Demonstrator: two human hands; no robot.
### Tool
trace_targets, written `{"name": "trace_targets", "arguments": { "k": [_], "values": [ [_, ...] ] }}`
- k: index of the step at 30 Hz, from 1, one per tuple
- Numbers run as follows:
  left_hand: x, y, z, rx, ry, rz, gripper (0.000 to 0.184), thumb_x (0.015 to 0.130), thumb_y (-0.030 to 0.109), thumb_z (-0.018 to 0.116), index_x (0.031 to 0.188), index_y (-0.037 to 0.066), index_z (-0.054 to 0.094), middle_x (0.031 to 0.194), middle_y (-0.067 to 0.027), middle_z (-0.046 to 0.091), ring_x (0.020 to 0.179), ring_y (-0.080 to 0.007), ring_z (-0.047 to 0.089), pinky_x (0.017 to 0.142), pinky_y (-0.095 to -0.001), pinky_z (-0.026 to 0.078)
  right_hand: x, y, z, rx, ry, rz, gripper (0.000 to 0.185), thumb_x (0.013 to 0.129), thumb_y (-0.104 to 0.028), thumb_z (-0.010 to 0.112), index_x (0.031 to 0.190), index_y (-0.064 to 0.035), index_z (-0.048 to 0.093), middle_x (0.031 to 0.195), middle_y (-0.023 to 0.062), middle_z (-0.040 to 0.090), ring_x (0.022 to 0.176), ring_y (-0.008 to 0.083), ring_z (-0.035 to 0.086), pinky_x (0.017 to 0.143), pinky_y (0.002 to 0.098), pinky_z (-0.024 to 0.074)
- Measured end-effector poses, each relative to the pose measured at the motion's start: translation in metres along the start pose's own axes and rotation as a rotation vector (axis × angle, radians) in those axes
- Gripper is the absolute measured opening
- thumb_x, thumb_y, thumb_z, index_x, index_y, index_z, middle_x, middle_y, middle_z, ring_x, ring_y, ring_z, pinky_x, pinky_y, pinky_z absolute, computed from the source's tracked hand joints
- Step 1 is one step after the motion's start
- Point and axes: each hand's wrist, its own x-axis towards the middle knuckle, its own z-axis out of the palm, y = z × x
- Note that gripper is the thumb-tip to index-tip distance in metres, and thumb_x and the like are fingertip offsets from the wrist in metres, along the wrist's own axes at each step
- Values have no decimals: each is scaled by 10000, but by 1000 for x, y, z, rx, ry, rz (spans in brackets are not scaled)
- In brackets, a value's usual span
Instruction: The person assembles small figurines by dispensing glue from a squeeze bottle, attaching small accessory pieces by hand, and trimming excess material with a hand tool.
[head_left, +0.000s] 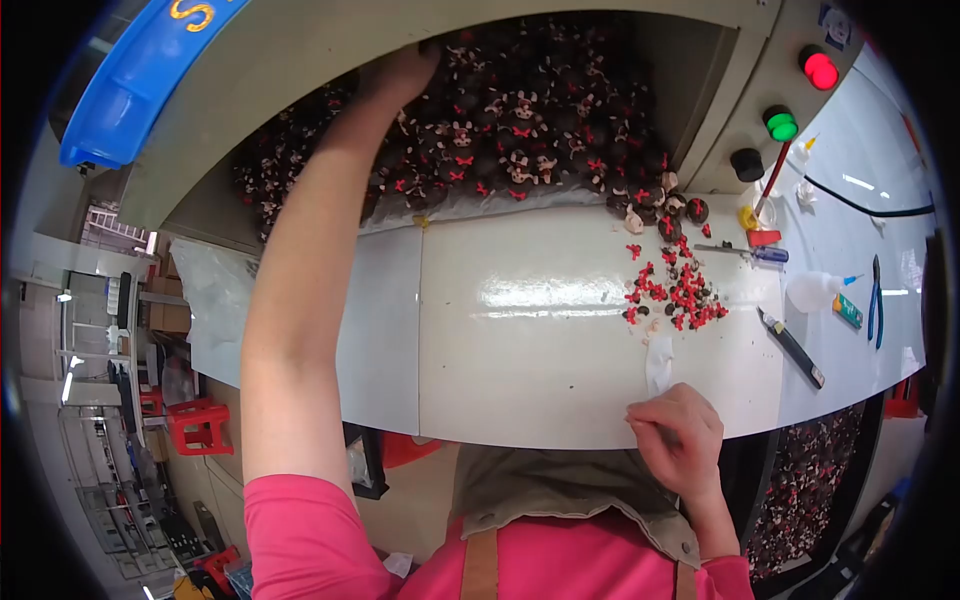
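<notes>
My left arm stretches up into a wide box-like opening, and my left hand (403, 76) is at the heap of small dark brown figures (520, 130) with red bows and pale faces. Its fingertips are lost in shadow at the upper rim. At the front edge of the white table (520, 370), my right hand (682, 435) is closed, thumb and fingers together; whatever lies between them is hidden. Just beyond it is a crumpled white strip (659, 364). Small red bow pieces (688, 295) are scattered farther up, with several loose brown parts (672, 215) behind them.
To the right lie a screwdriver (745, 252), a craft knife (792, 348), blue pliers (876, 300) and a white squeeze bottle (815, 292). A panel carries a red light (820, 70) and a green button (780, 124). A crate of figures (805, 490) stands low at right; a blue bin (145, 80) hangs upper left.
</notes>
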Motion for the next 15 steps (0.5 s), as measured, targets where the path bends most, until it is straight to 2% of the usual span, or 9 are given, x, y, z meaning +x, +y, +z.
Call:
{"name": "trace_targets", "arguments": {
  "k": [1, 2, 5, 7, 8, 9, 10, 14, 15],
  "values": [
    [3, -1, 1, 15, -47, -16, 421, 902, 337, 583, 1255, 108, 587, 1209, -148, 629, 1143, -341, 579, 983, -412, 448, 1, -1, -1, -4, 0, -2, 223, 691, 59, 746, 855, -71, 669, 705, 29, 619, 568, 194, 544, 533, 310, 416],
    [-2, 7, -8, 27, -2, 11, 394, 917, 334, 572, 1228, 94, 600, 1205, -168, 626, 1140, -346, 580, 972, -412, 451, 0, 0, -1, -8, -2, -8, 217, 697, 53, 745, 858, -71, 670, 705, 31, 618, 567, 195, 543, 533, 311, 415],
    [-21, 16, -28, -49, 282, -82, 394, 938, 343, 566, 1220, 70, 602, 1207, -178, 625, 1146, -336, 583, 951, -400, 454, -1, 2, 0, -29, -9, -50, 197, 716, 36, 742, 867, -70, 673, 705, 35, 617, 567, 200, 541, 535, 312, 413],
    [-40, 8, -35, -249, 400, 40, 427, 947, 353, 581, 1212, 18, 595, 1168, -158, 648, 1084, -248, 622, 910, -336, 463, -3, 2, -2, -58, -7, -69, 187, 728, 26, 739, 874, -71, 676, 705, 37, 616, 569, 207, 541, 538, 313, 411],
    [-66, 37, -59, -634, 193, -208, 474, 945, 359, 603, 1246, -5, 567, 1144, -101, 649, 1004, -160, 623, 887, -279, 459, -4, 2, -3, -54, 2, -72, 183, 729, 24, 740, 873, -68, 676, 707, 40, 617, 582, 214, 547, 550, 313, 420],
    [-98, 78, -72, -974, 267, -292, 405, 956, 312, 593, 1212, -2, 585, 1083, -88, 667, 942, -142, 612, 827, -294, 477, -5, 1, -3, -50, 10, -68, 179, 731, 23, 741, 871, -65, 676, 709, 43, 617, 595, 222, 553, 562, 314, 429],
    [-130, 112, -95, -1113, 109, -413, 401, 960, 280, 592, 1251, 6, 551, 1093, -49, 618, 907, -106, 569, 813, -267, 481, -6, 0, -2, -46, 17, -59, 175, 732, 21, 742, 870, -63, 675, 711, 46, 617, 607, 230, 560, 573, 314, 438],
    [-244, 193, -119, -1570, -354, -511, 380, 990, 227, 521, 1335, 70, 497, 1063, -45, 556, 934, -107, 556, 798, -271, 506, -3, -5, 3, 60, 60, -105, 239, 739, 10, 752, 946, -51, 651, 846, 69, 624, 740, 230, 587, 652, 306, 474],
    [-261, 215, -127, -1651, -395, -578, 392, 997, 216, 508, 1359, 68, 481, 1053, -43, 546, 937, -107, 555, 789, -274, 510, -3, -9, 4, 95, 67, -90, 261, 741, 3, 757, 969, -49, 639, 885, 74, 621, 774, 229, 590, 671, 306, 480]
  ]
}}
